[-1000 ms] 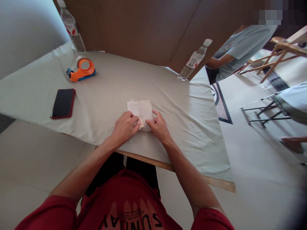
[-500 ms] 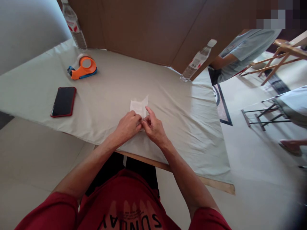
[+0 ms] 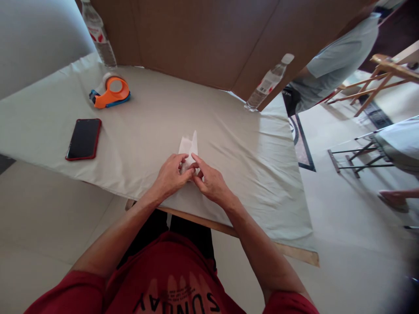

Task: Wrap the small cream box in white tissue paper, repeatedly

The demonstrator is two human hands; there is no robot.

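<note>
A thin white paper point(image 3: 187, 147) is on the table near the middle of the frame, and its far end sticks up in a point. The left hand point(image 3: 172, 175) is at its left side and the right hand point(image 3: 211, 181) is at its right side, perhaps so they can keep it steady between them. The fingers of both hands are bent, and the two thumbs come close together over the near end. I can't tell if the fingertips pinch the paper or only touch it, because the hands cover that part. I also can't tell if anything is under it.

The phone point(image 3: 84, 139) lies flat at the left, and the orange tape dispenser point(image 3: 113, 93) is above it, maybe to leave room for the hands. A water bottle point(image 3: 100, 37) is at the upper left and another bottle point(image 3: 270, 83) is at the upper right. Both are close to the brown board point(image 3: 196, 43), maybe to help it stand. The board hides part of a person in a light shirt point(image 3: 345, 54).
</note>
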